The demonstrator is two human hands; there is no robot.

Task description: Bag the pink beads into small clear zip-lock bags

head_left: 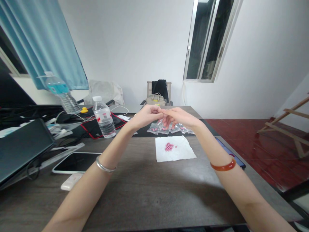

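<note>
My left hand [151,113] and my right hand [180,117] meet at the fingertips above the far part of the desk. The left fingers are curled in a pinch. On the right, thumb and forefinger reach the left fingertips while the other fingers bend downward. Whatever is between them is too small or hidden to make out. Just below and behind lie several clear plastic bags [154,129] with pink beads inside. Nearer to me, a white paper sheet [178,157] carries a cluster of loose pink beads [169,147], with a single bead apart to its right.
To the left stand a water bottle [104,119], a tilted-looking bottle [61,91] and a laptop [23,149]. A tablet [77,162] and a white case [71,181] lie by my left forearm. A phone [231,153] rests at the right edge. Behind is a chair [149,87] with a bag.
</note>
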